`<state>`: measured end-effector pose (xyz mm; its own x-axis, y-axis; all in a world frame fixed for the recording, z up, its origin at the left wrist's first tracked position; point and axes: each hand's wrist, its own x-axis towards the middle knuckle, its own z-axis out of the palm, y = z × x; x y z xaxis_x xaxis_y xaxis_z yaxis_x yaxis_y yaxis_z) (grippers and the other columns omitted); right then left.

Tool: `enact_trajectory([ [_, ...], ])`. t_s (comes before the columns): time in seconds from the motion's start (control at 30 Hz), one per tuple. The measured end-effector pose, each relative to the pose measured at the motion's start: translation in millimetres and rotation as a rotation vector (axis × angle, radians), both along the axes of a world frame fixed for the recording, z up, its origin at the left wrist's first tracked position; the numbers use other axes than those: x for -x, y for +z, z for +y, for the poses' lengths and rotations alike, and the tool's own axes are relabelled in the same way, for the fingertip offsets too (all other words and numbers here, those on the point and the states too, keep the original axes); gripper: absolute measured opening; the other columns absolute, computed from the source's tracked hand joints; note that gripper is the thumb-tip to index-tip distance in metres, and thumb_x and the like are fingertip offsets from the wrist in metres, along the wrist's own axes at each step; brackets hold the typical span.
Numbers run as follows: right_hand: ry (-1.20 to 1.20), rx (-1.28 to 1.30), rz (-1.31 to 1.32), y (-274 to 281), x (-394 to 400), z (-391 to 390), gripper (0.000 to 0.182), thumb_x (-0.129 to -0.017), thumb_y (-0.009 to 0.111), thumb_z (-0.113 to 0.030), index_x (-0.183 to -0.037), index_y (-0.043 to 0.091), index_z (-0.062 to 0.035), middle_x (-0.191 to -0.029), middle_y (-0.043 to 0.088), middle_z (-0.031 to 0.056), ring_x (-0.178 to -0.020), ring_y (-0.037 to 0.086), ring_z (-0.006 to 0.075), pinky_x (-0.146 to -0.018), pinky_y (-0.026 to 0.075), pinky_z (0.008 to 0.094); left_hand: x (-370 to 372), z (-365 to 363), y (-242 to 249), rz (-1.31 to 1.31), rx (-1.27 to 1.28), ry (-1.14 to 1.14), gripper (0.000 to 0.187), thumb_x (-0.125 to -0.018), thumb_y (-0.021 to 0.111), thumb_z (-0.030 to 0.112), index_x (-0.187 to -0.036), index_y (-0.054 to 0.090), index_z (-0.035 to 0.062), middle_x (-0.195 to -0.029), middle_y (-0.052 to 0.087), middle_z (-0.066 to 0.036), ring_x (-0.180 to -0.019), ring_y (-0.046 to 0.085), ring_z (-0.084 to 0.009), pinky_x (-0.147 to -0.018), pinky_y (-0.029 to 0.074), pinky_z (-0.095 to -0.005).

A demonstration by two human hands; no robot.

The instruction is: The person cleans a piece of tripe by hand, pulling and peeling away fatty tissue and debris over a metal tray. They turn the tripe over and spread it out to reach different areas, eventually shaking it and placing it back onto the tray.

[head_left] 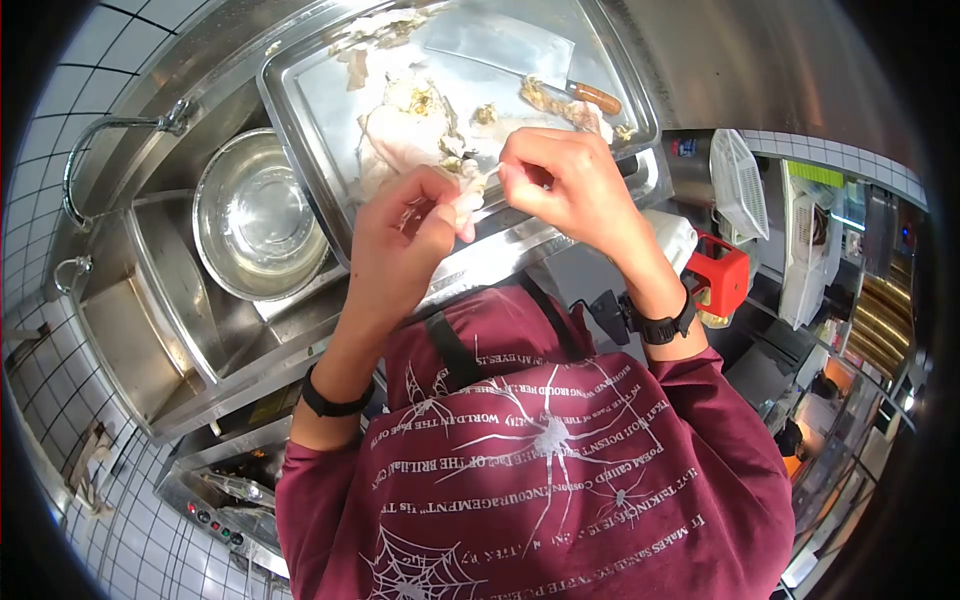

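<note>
My left hand is closed around a small pale piece of raw meat at the near edge of a metal tray. Right beside it, my right hand is curled in a pinch. A thin pale strand seems to run between the two hands, but what the right fingers hold is too small to make out. Behind my left hand lies a larger pale, skin-covered piece of raw meat with yellowish bits on it. A cleaver with a wooden handle rests flat at the tray's far side.
Yellowish-brown scraps lie near the cleaver handle. To the left, a round metal bowl stands at a steel sink with a curved tap. A red plastic object and white baskets are on the right.
</note>
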<state>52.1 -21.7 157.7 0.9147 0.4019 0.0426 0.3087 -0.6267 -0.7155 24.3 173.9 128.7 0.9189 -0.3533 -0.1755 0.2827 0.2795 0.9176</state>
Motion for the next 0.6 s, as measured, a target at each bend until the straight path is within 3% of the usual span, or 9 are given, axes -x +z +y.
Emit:
enact_trajectory([
  [0.07, -0.024, 0.039, -0.064, -10, -3, -3, 0.014, -0.079, 0.058, -0.011, -0.071, 0.054, -0.0002, -0.058, 0.047, 0.0088, -0.048, 0.043, 0.0183, -0.049, 0.036, 0.0301, 0, 3, -2, -0.015, -0.001, -0.002, 0.007, -0.081, 0.047, -0.001, -0.087, 0.052, -0.0009, -0.081, 0.056, -0.004, -0.072, 0.055, -0.0095, -0.068, 0.044, -0.024],
  [0.27, -0.145, 0.105, 0.11, -52, -18, -33, 0.013, -0.082, 0.057, -0.011, -0.075, 0.057, 0.0007, -0.06, 0.05, 0.0056, -0.054, 0.044, 0.0105, -0.051, 0.037, 0.027, 10, 12, -2, 0.017, 0.093, 0.017, 0.006, -0.081, 0.048, -0.003, -0.087, 0.051, -0.0015, -0.081, 0.055, -0.005, -0.074, 0.055, -0.0117, -0.069, 0.045, -0.0259],
  [0.4, -0.108, 0.036, 0.24, -49, -14, -25, 0.016, -0.088, 0.057, -0.013, -0.093, 0.063, 0.0005, -0.068, 0.059, 0.0016, -0.06, 0.05, 0.0081, -0.055, 0.04, 0.0245, 10, 14, -12, 0.035, 0.146, 0.032, 0.005, -0.082, 0.048, 0.0, -0.086, 0.051, -0.0012, -0.08, 0.055, -0.005, -0.074, 0.056, -0.0128, -0.071, 0.045, -0.0266],
  [0.5, -0.185, -0.09, 0.143, -54, -16, -14, 0.016, -0.088, 0.058, -0.014, -0.093, 0.064, -0.0002, -0.074, 0.064, 0.0058, -0.063, 0.058, 0.0117, -0.057, 0.043, 0.0252, 8, 13, -18, 0.13, 0.164, 0.028, 0.012, -0.083, 0.05, 0.011, -0.087, 0.052, -0.0005, -0.077, 0.054, -0.007, -0.07, 0.054, -0.0162, -0.069, 0.044, -0.0303],
  [0.57, -0.195, 0.073, -0.2, -70, -22, -14, 0.017, -0.086, 0.06, -0.015, -0.095, 0.065, -0.0015, -0.079, 0.067, 0.0093, -0.066, 0.062, 0.0176, -0.057, 0.046, 0.0281, 7, 12, -21, 0.2, 0.304, 0.067, 0.015, -0.084, 0.049, 0.014, -0.088, 0.052, -0.0003, -0.075, 0.053, -0.007, -0.071, 0.053, -0.0167, -0.069, 0.043, -0.031],
  [0.6, -0.196, 0.071, -0.199, -60, -23, -12, 0.017, -0.086, 0.06, -0.015, -0.095, 0.065, -0.0015, -0.079, 0.067, 0.0093, -0.066, 0.062, 0.0176, -0.057, 0.046, 0.0281, 6, 12, -20, 0.2, 0.301, 0.065, 0.015, -0.084, 0.049, 0.014, -0.088, 0.052, -0.0003, -0.075, 0.053, -0.007, -0.071, 0.053, -0.0167, -0.069, 0.043, -0.031],
])
